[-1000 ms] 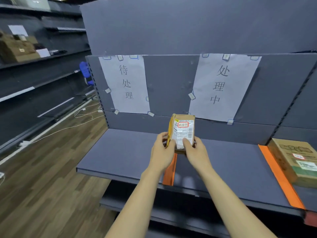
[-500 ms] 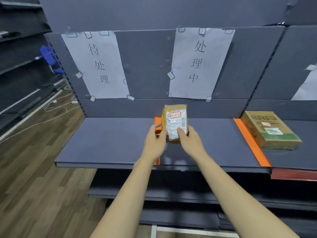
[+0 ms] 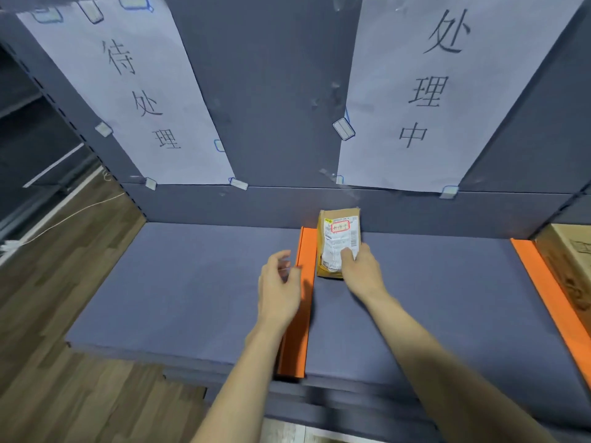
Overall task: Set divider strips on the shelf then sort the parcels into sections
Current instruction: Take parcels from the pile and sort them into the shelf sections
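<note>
The right hand (image 3: 359, 273) rests with curled fingers on the near end of a small brown paper parcel (image 3: 339, 243) lying at the far edge of the grey shelf (image 3: 192, 282), just right of a flat orange divider strip (image 3: 303, 298). The left hand (image 3: 278, 282) hovers loosely spread, holding nothing. It looks best to slide the crinkly, white-labelled parcel squarely into this middle section before letting go.

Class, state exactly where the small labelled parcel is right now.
In the head view, the small parcel sits mid-shelf just right of the central orange divider strip, below the right paper sign, under the right hand.
</note>
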